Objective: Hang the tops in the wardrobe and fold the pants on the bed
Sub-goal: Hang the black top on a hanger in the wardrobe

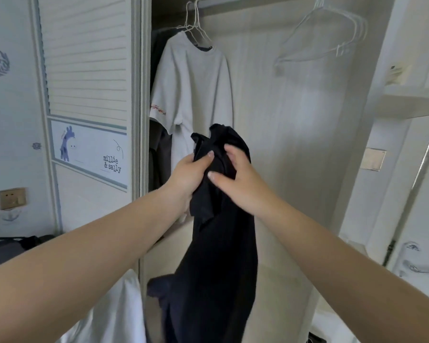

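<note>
A dark navy top [221, 256] hangs bunched in front of the open wardrobe, gripped near its upper end by both hands. My left hand [190, 177] clutches the fabric from the left, my right hand [235, 177] from the right, fingers pressed into the cloth. Behind them a light grey T-shirt [193, 87] hangs on a white wire hanger from the wardrobe rail [223, 2]. Several empty white hangers [332, 38] hang on the rail to the right. Whether a hanger is inside the dark top is hidden.
A slatted sliding door [84, 70] with a giraffe sticker covers the wardrobe's left side. Dark clothes [159, 154] hang behind the grey T-shirt. White fabric [117, 313] lies at the bottom left. A shelf [411, 102] and a door handle [421, 268] are on the right.
</note>
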{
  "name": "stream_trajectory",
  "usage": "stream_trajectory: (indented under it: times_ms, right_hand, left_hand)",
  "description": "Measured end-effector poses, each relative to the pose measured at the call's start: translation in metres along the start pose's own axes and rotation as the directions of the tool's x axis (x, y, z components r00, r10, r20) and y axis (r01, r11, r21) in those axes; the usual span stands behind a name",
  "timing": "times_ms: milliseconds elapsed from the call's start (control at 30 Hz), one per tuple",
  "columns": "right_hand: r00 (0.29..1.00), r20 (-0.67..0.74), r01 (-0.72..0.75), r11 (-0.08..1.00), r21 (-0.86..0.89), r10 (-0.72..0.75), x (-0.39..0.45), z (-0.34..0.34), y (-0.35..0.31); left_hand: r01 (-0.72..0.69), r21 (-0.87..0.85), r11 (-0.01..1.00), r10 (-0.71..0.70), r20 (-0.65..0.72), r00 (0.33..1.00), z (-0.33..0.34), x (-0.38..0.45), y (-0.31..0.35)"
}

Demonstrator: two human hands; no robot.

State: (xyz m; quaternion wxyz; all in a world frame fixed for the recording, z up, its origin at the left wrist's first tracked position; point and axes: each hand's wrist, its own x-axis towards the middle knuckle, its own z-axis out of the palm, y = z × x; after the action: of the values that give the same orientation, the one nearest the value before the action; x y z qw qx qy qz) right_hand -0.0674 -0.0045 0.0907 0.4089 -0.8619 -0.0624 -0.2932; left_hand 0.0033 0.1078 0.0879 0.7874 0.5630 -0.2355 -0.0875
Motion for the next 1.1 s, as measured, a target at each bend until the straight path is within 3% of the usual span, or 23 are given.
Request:
stream_trajectory:
  times_ms: [67,200,300,367,500,633,733,800,900,1000,1100]
  right_hand:
    - [0.999,-0.010,0.053,0.997,-0.060,-0.053,-0.019,0.004,0.021]
    - [0.987,-0.090,-0.142,0.984,-0.105,0.133,-0.054,0.024,0.069]
    - [0.940,0.079,-0.341,0.916,0.212,0.332,-0.068,0.048,0.090]
    - [0.925,0.155,-0.378,0.879,0.291,0.347,-0.072,0.066,0.097]
    - [0.940,0.006,-0.340,0.933,0.121,0.342,-0.064,0.082,0.094]
    - [0.905,-0.038,-0.405,0.887,0.224,0.423,-0.054,0.079,0.076]
    - [0.826,-0.013,-0.476,0.710,0.518,0.563,-0.040,0.072,0.064]
    - [0.787,0.016,-0.450,0.555,0.700,0.617,-0.028,0.067,0.056]
    - [0.756,-0.015,-0.383,0.462,0.800,0.655,-0.010,0.059,0.046]
    - [0.746,-0.091,-0.361,0.514,0.778,0.660,0.009,0.052,0.036]
    - [0.731,-0.111,-0.346,0.505,0.790,0.674,0.029,0.049,0.025]
  left_hand:
    - [-0.003,-0.025,1.000,0.002,-0.047,0.999,0.011,0.014,0.009]
    - [-0.032,-0.238,0.971,0.010,-0.096,0.995,0.028,0.034,0.036]
    - [-0.100,-0.364,0.926,0.068,-0.099,0.993,0.035,0.048,0.066]
    - [-0.134,-0.371,0.919,0.105,-0.097,0.990,0.035,0.052,0.079]
    - [-0.179,-0.277,0.944,0.171,-0.050,0.984,0.030,0.054,0.076]
    - [-0.045,-0.166,0.985,0.055,0.056,0.997,0.006,0.053,0.043]
    - [0.093,-0.028,0.995,-0.090,0.110,0.990,-0.017,0.039,0.017]
    - [0.161,0.105,0.981,-0.177,0.168,0.970,-0.035,0.029,0.002]
    - [0.184,0.253,0.950,-0.253,0.275,0.927,-0.056,0.011,-0.010]
    - [0.041,0.305,0.951,-0.150,0.343,0.927,-0.076,-0.005,-0.015]
    - [-0.250,0.384,0.889,0.083,0.402,0.912,-0.096,-0.016,-0.021]
